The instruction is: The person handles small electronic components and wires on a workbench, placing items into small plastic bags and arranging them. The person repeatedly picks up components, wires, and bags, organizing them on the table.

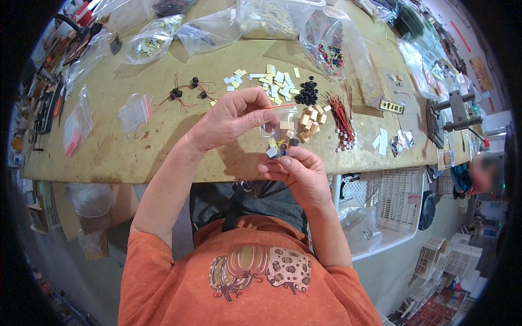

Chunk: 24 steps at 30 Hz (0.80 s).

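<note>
Above the near part of the table, my left hand point(236, 118) pinches a small clear zip bag point(286, 113) by its upper edge, which has a red strip. My right hand point(304, 173) is closed just below the bag, with small parts at its fingertips: pale pieces point(271, 152), coloured bits and a dark round piece point(294, 142). Whether some of these lie inside the bag I cannot tell. Beyond the hands are loose pale rectangular pieces point(278, 80) and black round parts point(308, 92). Small wooden blocks point(314, 120) and a bundle of red wires point(342, 122) lie to the right.
Dark parts with red leads point(175, 94) and flat zip bags point(135, 113) lie on the left. Clear bags of parts point(329, 46) and a plastic bin point(272, 19) line the far side. A metal clamp point(457, 111) stands at right; a white crate point(389, 209) sits below the table's edge.
</note>
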Each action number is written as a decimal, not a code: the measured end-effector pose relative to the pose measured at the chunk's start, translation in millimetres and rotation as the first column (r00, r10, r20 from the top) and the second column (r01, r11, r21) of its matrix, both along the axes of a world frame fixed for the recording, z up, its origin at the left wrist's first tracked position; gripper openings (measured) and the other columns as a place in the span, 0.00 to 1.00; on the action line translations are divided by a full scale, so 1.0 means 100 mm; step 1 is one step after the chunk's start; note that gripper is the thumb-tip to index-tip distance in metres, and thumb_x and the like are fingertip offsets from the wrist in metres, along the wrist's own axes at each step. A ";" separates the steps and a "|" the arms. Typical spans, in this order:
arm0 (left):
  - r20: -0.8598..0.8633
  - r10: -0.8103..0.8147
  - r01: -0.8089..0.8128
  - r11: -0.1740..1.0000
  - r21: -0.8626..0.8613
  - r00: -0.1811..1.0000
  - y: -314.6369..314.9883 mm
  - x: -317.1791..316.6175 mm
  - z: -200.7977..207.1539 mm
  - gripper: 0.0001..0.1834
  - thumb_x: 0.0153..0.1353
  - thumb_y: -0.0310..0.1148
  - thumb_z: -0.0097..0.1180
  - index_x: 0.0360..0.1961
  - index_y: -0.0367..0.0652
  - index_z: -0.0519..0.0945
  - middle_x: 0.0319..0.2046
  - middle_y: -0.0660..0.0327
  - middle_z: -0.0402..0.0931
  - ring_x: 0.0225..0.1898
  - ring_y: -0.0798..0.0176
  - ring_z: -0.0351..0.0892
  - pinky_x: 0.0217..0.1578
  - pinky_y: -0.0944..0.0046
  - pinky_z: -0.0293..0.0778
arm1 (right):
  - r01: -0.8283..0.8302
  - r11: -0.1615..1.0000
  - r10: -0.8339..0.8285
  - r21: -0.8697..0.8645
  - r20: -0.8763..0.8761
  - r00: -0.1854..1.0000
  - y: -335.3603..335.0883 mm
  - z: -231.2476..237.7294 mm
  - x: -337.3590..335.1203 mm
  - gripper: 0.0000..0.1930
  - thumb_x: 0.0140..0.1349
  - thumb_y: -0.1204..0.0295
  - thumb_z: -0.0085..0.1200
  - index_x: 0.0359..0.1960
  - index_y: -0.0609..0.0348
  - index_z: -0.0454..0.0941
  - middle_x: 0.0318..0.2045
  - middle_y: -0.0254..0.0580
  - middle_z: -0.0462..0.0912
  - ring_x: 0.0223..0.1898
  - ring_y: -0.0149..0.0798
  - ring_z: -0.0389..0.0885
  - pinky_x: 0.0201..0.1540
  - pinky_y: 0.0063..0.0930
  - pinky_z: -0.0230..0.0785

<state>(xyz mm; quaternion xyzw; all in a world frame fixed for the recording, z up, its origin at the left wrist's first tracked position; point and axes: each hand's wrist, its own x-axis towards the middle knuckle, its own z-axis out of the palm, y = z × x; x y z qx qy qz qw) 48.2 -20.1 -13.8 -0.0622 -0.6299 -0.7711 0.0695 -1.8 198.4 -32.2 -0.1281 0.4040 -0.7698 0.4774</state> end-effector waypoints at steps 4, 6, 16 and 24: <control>0.005 0.000 0.000 1.000 0.001 1.000 0.00 0.01 -0.01 0.06 0.69 0.31 0.55 0.36 0.39 0.76 0.32 0.66 0.78 0.35 0.74 0.74 0.40 0.70 0.72 | 0.018 1.000 -0.018 -0.022 0.012 1.000 -0.01 0.00 0.00 0.08 0.70 0.74 0.51 0.45 0.65 0.77 0.44 0.57 0.83 0.43 0.48 0.86 0.43 0.34 0.83; 0.003 -0.003 0.003 1.000 0.002 1.000 0.00 0.01 0.00 0.06 0.69 0.31 0.55 0.36 0.39 0.76 0.32 0.66 0.78 0.35 0.74 0.74 0.40 0.70 0.72 | 0.007 0.999 -0.007 -0.034 0.004 1.000 0.01 -0.04 -0.01 0.08 0.70 0.74 0.50 0.45 0.65 0.77 0.43 0.57 0.83 0.43 0.48 0.86 0.43 0.34 0.83; -0.002 -0.002 0.002 1.000 0.008 1.000 0.00 0.01 0.01 0.06 0.69 0.31 0.55 0.36 0.40 0.76 0.32 0.66 0.78 0.35 0.74 0.75 0.39 0.70 0.72 | 0.024 1.000 -0.024 0.006 -0.004 1.000 0.01 -0.02 0.00 0.08 0.70 0.76 0.49 0.46 0.65 0.77 0.44 0.57 0.84 0.43 0.48 0.86 0.43 0.34 0.83; 0.013 0.006 -0.006 1.000 0.020 1.000 0.00 0.01 0.01 0.06 0.68 0.31 0.56 0.36 0.39 0.76 0.32 0.66 0.78 0.36 0.74 0.76 0.40 0.70 0.72 | 0.020 1.000 -0.020 0.000 -0.016 1.000 0.02 -0.01 0.00 0.09 0.69 0.76 0.50 0.47 0.65 0.78 0.44 0.55 0.84 0.43 0.46 0.86 0.44 0.34 0.82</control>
